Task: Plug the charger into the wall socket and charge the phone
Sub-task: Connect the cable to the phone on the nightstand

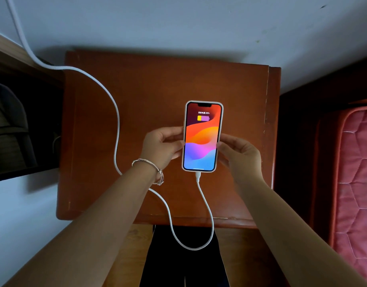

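A phone (202, 137) in a pale case lies face up on the reddish-brown wooden table (153, 90). Its screen is lit with a colourful wallpaper and a battery symbol near the top. My left hand (162, 145) grips its left edge and my right hand (238, 154) grips its right edge. A white charger cable (116, 129) is plugged into the phone's bottom end. It loops off the table's front edge, passes under my left wrist, then curves up the left side to the wall at top left. The wall socket and the charger plug are out of view.
A pale wall (199, 23) runs behind the table. A pink quilted mattress (356, 172) stands to the right. A dark open shelf (16, 121) with dim objects sits to the left. A silver bracelet (155, 170) is on my left wrist.
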Tool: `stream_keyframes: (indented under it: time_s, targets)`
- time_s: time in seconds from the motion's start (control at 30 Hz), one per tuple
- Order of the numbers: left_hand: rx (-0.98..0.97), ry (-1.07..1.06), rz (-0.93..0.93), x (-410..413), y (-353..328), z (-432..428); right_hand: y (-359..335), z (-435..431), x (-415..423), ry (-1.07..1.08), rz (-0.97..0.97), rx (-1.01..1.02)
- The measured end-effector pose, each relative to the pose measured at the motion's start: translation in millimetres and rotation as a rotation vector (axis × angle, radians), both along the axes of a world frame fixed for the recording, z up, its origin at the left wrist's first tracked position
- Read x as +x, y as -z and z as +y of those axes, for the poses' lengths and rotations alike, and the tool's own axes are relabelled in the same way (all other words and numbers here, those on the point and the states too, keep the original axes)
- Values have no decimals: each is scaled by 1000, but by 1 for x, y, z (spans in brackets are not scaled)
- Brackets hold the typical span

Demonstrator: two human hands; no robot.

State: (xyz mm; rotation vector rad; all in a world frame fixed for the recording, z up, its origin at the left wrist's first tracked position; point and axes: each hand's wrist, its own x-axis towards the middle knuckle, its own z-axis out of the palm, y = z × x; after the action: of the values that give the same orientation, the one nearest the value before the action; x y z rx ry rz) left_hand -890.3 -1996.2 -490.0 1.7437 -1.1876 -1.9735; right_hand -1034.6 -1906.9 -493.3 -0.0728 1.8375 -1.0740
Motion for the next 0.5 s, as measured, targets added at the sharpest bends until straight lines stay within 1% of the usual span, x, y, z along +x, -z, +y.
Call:
stream_keyframes:
  time_s: [0.13, 0.33, 0.5]
  targets:
    - [-41, -8, -47, -4, 11, -2, 12, -5, 3, 43, 46, 40]
    - [11, -89, -105, -10, 26, 0, 25, -8, 5, 45, 86, 74]
    - [-26, -60, -167, -11, 30, 1, 32, -5, 5, 59, 121, 116]
